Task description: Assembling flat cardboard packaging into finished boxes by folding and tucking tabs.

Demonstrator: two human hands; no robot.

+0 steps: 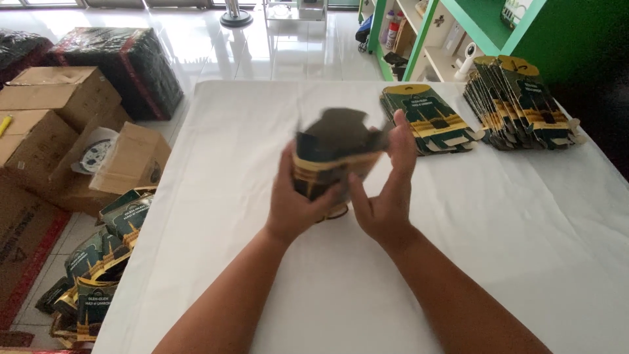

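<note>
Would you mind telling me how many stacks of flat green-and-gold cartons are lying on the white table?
2. One stack lies at the far edge just beyond the right hand; the other stack sits near the far right corner. More cartons lie on the floor, left.

Two bare forearms are extended from the lower edge of the frame and are angled inward, so that the wrists are brought near each other at the middle. The left hand [298, 200] is raised with its palm turned toward the right, the thumb set upright along the near side and the fingers [327, 196] curled round out of sight. The right hand [386, 190] is held opposite, its palm turned toward the left, the index finger stretched upward and the thumb pressed forward and inward toward the left hand. Both hands are closed in a grip and are slightly blurred
</note>
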